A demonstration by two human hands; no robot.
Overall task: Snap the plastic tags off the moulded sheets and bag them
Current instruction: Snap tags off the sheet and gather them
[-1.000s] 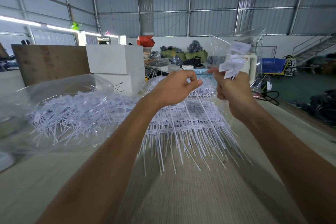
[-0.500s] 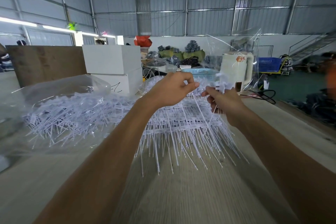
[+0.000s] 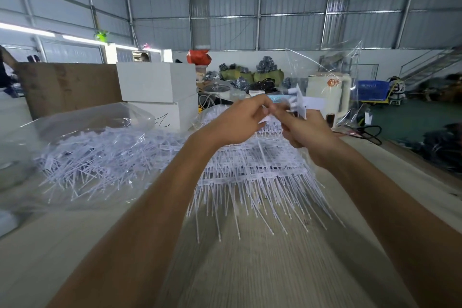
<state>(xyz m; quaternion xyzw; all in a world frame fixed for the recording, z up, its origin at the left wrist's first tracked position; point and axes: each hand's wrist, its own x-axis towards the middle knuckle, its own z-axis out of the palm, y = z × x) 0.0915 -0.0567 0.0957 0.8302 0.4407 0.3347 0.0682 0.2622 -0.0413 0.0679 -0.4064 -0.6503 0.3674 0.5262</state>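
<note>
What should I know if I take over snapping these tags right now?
Left hand: pinching a tag on the top sheet.
Right hand: gripping a small bunch of snapped tags.
The sheets are stacked on the table under the hands.
Done: many loose tags fill the big clear bag at left.
Left: most of the stack still needs snapping and bagging.

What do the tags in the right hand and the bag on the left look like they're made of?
Tags: apparently thin white plastic with a matte look, flat heads held in a stiff bunch by the right hand. Bag: clear glossy plastic film, going by its creases, glare and the loose tags visible through it.
</note>
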